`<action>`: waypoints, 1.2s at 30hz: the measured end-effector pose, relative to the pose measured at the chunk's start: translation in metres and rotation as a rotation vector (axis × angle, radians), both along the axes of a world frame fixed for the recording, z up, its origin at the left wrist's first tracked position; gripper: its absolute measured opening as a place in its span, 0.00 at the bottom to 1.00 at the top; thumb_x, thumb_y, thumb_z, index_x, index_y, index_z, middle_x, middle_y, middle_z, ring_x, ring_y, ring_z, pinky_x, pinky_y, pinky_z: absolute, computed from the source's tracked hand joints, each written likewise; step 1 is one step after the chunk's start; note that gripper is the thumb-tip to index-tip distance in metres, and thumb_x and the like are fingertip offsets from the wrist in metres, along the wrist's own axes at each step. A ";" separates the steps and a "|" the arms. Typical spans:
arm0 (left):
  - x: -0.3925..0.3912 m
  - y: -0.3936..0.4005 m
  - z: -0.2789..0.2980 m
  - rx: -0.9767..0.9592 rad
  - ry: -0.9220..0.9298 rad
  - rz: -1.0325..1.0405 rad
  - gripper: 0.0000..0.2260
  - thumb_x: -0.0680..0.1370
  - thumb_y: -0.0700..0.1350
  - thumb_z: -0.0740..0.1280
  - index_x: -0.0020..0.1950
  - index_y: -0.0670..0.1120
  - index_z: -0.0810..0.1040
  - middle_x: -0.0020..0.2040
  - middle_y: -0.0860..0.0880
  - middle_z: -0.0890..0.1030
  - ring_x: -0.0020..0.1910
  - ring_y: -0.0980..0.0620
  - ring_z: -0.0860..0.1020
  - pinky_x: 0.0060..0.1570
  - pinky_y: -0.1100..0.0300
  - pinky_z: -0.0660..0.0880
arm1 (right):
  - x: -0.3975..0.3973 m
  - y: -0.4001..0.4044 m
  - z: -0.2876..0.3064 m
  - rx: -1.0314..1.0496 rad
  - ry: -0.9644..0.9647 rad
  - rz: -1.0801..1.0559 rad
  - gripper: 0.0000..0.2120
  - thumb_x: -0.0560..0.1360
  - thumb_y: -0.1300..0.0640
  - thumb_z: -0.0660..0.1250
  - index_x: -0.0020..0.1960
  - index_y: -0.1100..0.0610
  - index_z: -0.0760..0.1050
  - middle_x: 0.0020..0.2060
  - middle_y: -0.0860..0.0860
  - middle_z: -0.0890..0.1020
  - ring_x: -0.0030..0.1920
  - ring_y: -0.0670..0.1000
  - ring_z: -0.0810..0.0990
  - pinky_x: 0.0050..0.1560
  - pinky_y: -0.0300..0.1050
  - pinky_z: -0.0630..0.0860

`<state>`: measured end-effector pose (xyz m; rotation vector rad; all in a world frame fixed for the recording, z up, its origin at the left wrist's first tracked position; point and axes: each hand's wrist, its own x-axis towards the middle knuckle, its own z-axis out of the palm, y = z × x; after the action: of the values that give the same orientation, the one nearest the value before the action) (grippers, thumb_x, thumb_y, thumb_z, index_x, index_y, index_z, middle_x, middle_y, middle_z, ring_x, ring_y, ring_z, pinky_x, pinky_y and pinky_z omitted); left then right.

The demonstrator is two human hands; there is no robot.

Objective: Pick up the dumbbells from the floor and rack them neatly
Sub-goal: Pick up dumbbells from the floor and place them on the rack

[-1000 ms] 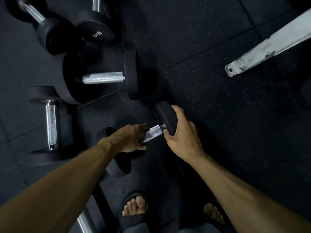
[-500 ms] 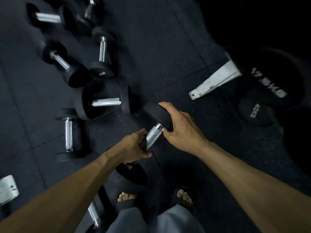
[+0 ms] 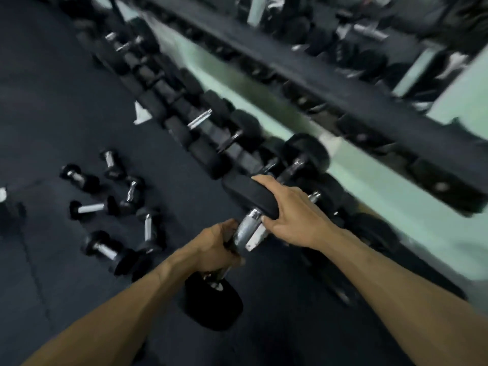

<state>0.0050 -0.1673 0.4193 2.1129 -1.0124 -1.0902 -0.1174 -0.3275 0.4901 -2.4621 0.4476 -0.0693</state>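
Rubber-ended and chrome-handled, the black dumbbell hung off the floor in our carrying step, left hand clamped round its handle, right hand on its far head, next needing a free slot on the long dumbbell rack beyond.

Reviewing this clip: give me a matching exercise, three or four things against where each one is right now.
Things:
1. left hand
2. right hand
3. small dumbbells
4. white rack foot

Places:
A. on the far head of the held dumbbell
B. scattered on the floor, left
C. grip closed round the steel handle
D. on the floor at the rack's front edge

Pairs: 1-C, 2-A, 3-B, 4-D
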 end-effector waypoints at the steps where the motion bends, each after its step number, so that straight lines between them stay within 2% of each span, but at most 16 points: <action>1: -0.004 -0.016 0.021 -0.027 -0.006 -0.013 0.16 0.62 0.48 0.76 0.43 0.58 0.72 0.36 0.56 0.76 0.36 0.56 0.74 0.40 0.56 0.74 | -0.007 -0.015 0.023 -0.013 -0.006 -0.006 0.35 0.70 0.62 0.71 0.71 0.43 0.63 0.40 0.39 0.77 0.39 0.42 0.77 0.46 0.39 0.73; 5: -0.031 -0.090 0.076 -0.090 0.013 -0.063 0.20 0.60 0.49 0.77 0.48 0.51 0.75 0.39 0.52 0.79 0.39 0.52 0.77 0.44 0.51 0.76 | -0.039 -0.079 0.092 -0.054 -0.024 -0.020 0.35 0.69 0.62 0.71 0.72 0.46 0.64 0.43 0.40 0.76 0.38 0.41 0.76 0.43 0.36 0.71; 7: -0.050 -0.135 0.093 -0.101 0.030 -0.086 0.21 0.61 0.46 0.79 0.51 0.49 0.76 0.43 0.50 0.81 0.43 0.50 0.79 0.48 0.51 0.78 | -0.060 -0.120 0.114 -0.045 -0.025 -0.023 0.34 0.69 0.61 0.73 0.72 0.47 0.65 0.47 0.41 0.78 0.43 0.42 0.79 0.47 0.39 0.76; 10: -0.086 -0.207 0.110 -0.132 0.050 -0.070 0.17 0.65 0.40 0.79 0.43 0.52 0.73 0.36 0.53 0.78 0.38 0.53 0.75 0.38 0.59 0.73 | -0.092 -0.190 0.135 -0.049 0.000 -0.013 0.34 0.70 0.59 0.73 0.72 0.46 0.64 0.55 0.47 0.81 0.53 0.48 0.82 0.54 0.47 0.79; 12: -0.111 -0.256 0.119 -0.135 0.047 -0.071 0.18 0.65 0.41 0.79 0.43 0.52 0.71 0.35 0.54 0.76 0.37 0.54 0.74 0.38 0.61 0.70 | -0.116 -0.239 0.145 -0.073 0.019 -0.021 0.34 0.70 0.59 0.73 0.72 0.46 0.64 0.56 0.48 0.81 0.54 0.49 0.82 0.55 0.49 0.79; 15: -0.146 -0.328 0.131 -0.116 0.071 -0.082 0.20 0.65 0.43 0.79 0.51 0.49 0.73 0.40 0.53 0.79 0.40 0.53 0.77 0.42 0.58 0.75 | -0.146 -0.308 0.160 -0.101 0.043 -0.011 0.35 0.70 0.60 0.73 0.72 0.46 0.64 0.58 0.50 0.81 0.55 0.51 0.81 0.56 0.49 0.78; 19: -0.184 -0.412 0.144 -0.110 0.049 -0.117 0.25 0.64 0.47 0.79 0.59 0.49 0.76 0.48 0.50 0.81 0.50 0.47 0.80 0.52 0.51 0.78 | -0.182 -0.391 0.170 -0.124 0.052 -0.032 0.33 0.71 0.59 0.72 0.72 0.45 0.64 0.56 0.50 0.81 0.52 0.51 0.81 0.54 0.49 0.79; 23: -0.207 -0.479 0.143 -0.069 0.058 -0.127 0.29 0.70 0.45 0.77 0.68 0.46 0.70 0.60 0.45 0.78 0.58 0.46 0.78 0.51 0.58 0.74 | -0.202 -0.455 0.164 -0.103 0.058 -0.054 0.31 0.71 0.60 0.72 0.70 0.44 0.66 0.54 0.50 0.81 0.51 0.51 0.81 0.52 0.50 0.79; 25: -0.213 -0.502 0.134 -0.029 0.062 -0.111 0.32 0.71 0.46 0.76 0.72 0.45 0.67 0.64 0.45 0.76 0.61 0.46 0.76 0.53 0.59 0.73 | -0.203 -0.478 0.151 -0.076 0.064 -0.061 0.31 0.71 0.61 0.72 0.70 0.45 0.67 0.53 0.50 0.81 0.51 0.52 0.81 0.52 0.47 0.77; 28: -0.213 -0.523 0.123 0.048 0.029 -0.113 0.31 0.70 0.47 0.77 0.69 0.45 0.69 0.64 0.45 0.76 0.60 0.46 0.76 0.59 0.54 0.74 | -0.204 -0.502 0.125 -0.015 0.083 -0.077 0.32 0.70 0.61 0.72 0.70 0.46 0.67 0.53 0.51 0.81 0.52 0.54 0.81 0.51 0.46 0.77; 32: -0.205 -0.529 0.123 0.099 0.002 -0.203 0.31 0.70 0.50 0.76 0.69 0.48 0.68 0.62 0.49 0.75 0.56 0.51 0.74 0.55 0.59 0.72 | -0.209 -0.514 0.110 0.027 0.043 -0.087 0.32 0.70 0.60 0.73 0.71 0.46 0.66 0.55 0.50 0.81 0.53 0.53 0.81 0.56 0.49 0.78; 36: -0.208 -0.527 0.120 0.097 -0.021 -0.198 0.30 0.69 0.52 0.77 0.67 0.49 0.71 0.59 0.50 0.76 0.56 0.50 0.75 0.57 0.56 0.74 | -0.216 -0.512 0.110 0.028 0.020 -0.092 0.32 0.70 0.60 0.72 0.70 0.46 0.66 0.54 0.46 0.80 0.53 0.52 0.81 0.56 0.49 0.78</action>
<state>-0.2032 -0.6939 0.5393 2.1387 -1.2224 -1.2365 -0.3331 -0.8398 0.5999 -2.4163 0.5666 -0.0759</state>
